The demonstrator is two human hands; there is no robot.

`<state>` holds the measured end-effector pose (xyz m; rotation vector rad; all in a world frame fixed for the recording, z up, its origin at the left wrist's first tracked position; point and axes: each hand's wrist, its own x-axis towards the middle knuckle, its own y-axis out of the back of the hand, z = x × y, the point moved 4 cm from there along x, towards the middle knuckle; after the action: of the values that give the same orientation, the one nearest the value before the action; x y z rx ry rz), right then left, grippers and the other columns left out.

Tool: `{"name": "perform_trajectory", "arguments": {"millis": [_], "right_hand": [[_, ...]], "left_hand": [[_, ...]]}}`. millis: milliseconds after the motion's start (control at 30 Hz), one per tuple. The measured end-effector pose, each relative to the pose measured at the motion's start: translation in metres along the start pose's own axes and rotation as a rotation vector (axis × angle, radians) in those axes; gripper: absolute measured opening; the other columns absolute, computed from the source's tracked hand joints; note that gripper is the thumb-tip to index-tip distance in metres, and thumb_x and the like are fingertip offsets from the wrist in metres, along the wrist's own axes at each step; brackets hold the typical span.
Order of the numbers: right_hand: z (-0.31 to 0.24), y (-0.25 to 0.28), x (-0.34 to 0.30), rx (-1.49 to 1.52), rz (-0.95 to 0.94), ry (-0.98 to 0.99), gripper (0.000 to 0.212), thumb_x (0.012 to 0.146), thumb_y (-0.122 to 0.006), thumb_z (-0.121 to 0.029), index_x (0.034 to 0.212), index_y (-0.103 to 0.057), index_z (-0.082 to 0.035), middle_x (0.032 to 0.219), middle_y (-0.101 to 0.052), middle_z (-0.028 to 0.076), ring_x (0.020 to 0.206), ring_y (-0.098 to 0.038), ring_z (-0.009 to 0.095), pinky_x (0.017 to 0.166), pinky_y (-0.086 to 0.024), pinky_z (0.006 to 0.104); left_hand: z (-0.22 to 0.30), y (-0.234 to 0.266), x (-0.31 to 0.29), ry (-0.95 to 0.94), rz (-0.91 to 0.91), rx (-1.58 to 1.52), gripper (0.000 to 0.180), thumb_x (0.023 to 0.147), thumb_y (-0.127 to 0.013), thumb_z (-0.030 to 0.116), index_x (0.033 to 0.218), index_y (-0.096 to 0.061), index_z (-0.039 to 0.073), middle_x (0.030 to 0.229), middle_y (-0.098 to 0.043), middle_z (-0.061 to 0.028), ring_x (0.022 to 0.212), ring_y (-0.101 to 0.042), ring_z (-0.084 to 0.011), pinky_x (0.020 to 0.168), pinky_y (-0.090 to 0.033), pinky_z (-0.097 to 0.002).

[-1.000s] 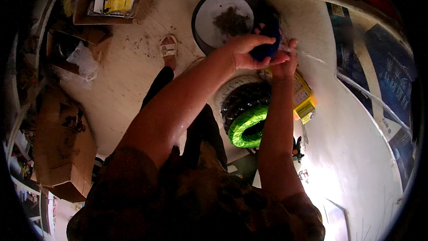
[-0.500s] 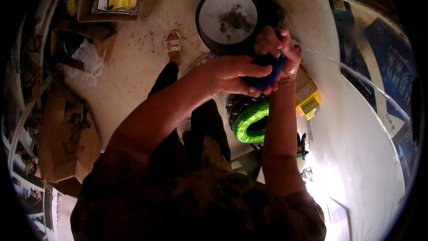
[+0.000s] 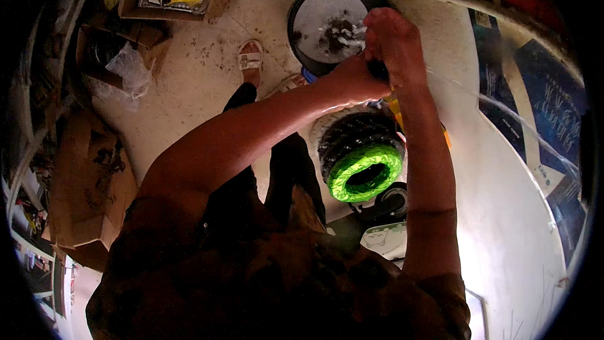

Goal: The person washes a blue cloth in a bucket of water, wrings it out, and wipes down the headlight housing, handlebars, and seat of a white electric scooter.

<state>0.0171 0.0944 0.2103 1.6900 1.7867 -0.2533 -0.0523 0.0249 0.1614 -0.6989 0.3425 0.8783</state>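
Note:
My two hands are pressed together over the near right rim of a round dark basin holding cloudy, greyish-white water with a dark patch. A wadded blue cloth, looking almost black now, shows as a small bit of blue cloth between them. My left hand is closed around its near side. Above it, my right hand is a fist on the same cloth. Splashes of water show in the basin beside my hands. The fingers hide most of the cloth.
Below my hands stand stacked black tyre-like rings and a bright green ring. Cardboard boxes line the left, one with a clear plastic bag. A sandalled foot is near the basin. Dark blue printed panels lie at right.
Both hands have moved up and closed tighter, the right turning into a fist over the left. The blue cloth is now mostly hidden, and splashes appear in the basin.

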Motion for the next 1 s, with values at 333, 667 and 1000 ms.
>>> {"name": "perform_trajectory", "arguments": {"millis": [333,667,1000], "right_hand": [[0.060,0.009,0.017,-0.183,0.338,0.182,0.024,0.093,-0.056,-0.026,0.098,-0.063,-0.004,0.088,-0.062,0.009,0.077,-0.060,0.020,0.071,-0.052,0.0393],[0.011,-0.012,-0.035,1.415,-0.887,0.410,0.113,0.062,-0.075,-0.066,0.151,-0.019,-0.025,0.155,-0.009,0.023,0.133,-0.015,0.060,0.095,-0.032,0.0751],[-0.095,-0.001,-0.077,1.308,-1.842,0.878,0.024,0.092,-0.059,-0.032,0.101,-0.064,-0.009,0.098,-0.062,0.015,0.083,-0.060,0.033,0.079,-0.052,0.0439]], "left_hand": [[-0.005,0.014,0.002,-0.279,0.427,0.395,0.038,0.072,-0.074,0.030,0.095,-0.061,0.003,0.079,-0.067,-0.0187,0.072,-0.067,-0.0330,0.064,-0.052,-0.0439],[0.059,-0.043,-0.086,0.223,-0.632,-0.988,0.032,0.086,-0.068,0.032,0.098,-0.058,0.004,0.082,-0.067,-0.0115,0.062,-0.062,-0.0141,0.050,-0.047,-0.0237],[0.095,-0.054,-0.141,0.169,-0.946,-1.202,0.038,0.086,-0.066,0.041,0.088,-0.059,0.004,0.069,-0.057,-0.0031,0.058,-0.051,-0.0130,0.054,-0.041,-0.0265]]}}
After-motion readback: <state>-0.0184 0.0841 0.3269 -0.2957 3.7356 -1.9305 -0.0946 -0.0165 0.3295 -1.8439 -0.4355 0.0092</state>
